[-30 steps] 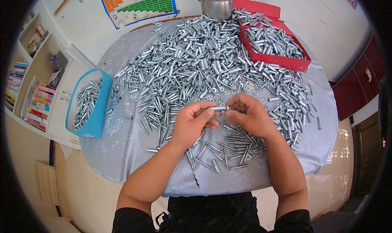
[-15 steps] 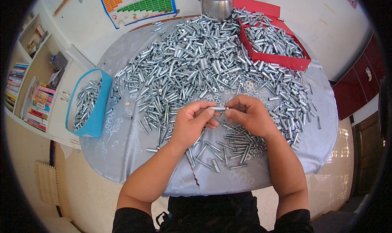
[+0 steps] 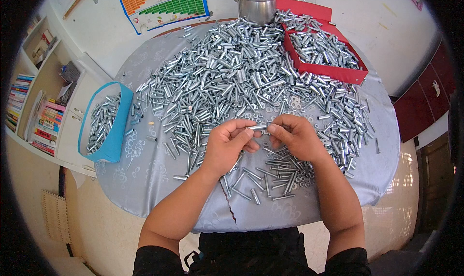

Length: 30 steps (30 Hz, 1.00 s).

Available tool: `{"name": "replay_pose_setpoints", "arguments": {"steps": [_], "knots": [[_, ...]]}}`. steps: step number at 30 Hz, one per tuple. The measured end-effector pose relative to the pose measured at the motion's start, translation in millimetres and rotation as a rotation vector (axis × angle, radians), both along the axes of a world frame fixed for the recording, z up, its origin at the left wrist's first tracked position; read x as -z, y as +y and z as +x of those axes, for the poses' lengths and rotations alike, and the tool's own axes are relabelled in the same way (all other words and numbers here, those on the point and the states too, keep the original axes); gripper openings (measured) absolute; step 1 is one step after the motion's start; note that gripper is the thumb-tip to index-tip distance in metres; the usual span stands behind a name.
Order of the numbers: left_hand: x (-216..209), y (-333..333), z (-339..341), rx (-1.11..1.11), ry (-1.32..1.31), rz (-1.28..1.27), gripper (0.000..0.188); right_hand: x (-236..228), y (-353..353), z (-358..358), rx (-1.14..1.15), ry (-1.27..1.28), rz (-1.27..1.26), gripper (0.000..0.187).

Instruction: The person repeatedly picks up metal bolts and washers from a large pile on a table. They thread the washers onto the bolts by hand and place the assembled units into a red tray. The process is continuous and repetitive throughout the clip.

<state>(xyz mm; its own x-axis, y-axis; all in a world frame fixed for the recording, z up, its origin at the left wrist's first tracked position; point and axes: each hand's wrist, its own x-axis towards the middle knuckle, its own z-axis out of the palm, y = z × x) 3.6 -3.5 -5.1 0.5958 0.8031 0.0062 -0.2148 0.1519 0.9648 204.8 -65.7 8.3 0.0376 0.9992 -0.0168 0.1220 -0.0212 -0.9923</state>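
Above the near middle of the table, my left hand (image 3: pixel 229 143) pinches a short shiny expansion bolt (image 3: pixel 258 127) between thumb and fingers, its sleeve lying level. At its right end, the closed thumb and fingertips of my right hand (image 3: pixel 296 138) grip the bolt; any small part there is hidden by them. Beneath my hands and nearer to me lie loose long bolts (image 3: pixel 282 179) and small washers (image 3: pixel 304 179). A big heap of metal sleeves and bolts (image 3: pixel 227 68) spreads behind my hands.
A blue bin (image 3: pixel 112 148) with metal pieces stands at the left, and a red box (image 3: pixel 333 73) filled with more at the back right. A steel pot (image 3: pixel 256 5) stands at the far edge. The table wears a grey cloth (image 3: pixel 145 179). A bookshelf (image 3: pixel 63 106) stands left.
My right fingers have shifted and curled a little at the bolt's right end. My left hand and the heap look the same.
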Motion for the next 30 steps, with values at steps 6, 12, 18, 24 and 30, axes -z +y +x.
{"name": "replay_pose_setpoints", "arguments": {"steps": [6, 12, 18, 24, 30], "knots": [[-1, 0, -1, 0.004, 0.012, 0.005, 0.023, -1, -2, -5, 0.019, 0.004, 0.093, 0.013], [-3, 0, -1, 0.014, 0.030, 0.030, 0.023, 2, -1, 1, -0.038, 0.002, 0.069, 0.013], [-3, -2, 1, 0.005, 0.028, 0.025, 0.022, -5, -1, -3, -0.005, 0.168, 0.055, 0.013], [0, -2, 1, -0.041, 0.070, 0.055, 0.022, -3, 0, -3, -0.006, 0.153, 0.059, 0.014], [-3, -3, 2, -0.040, 0.106, 0.077, 0.021, -8, -2, -1, -0.007, 0.090, 0.043, 0.013]]}}
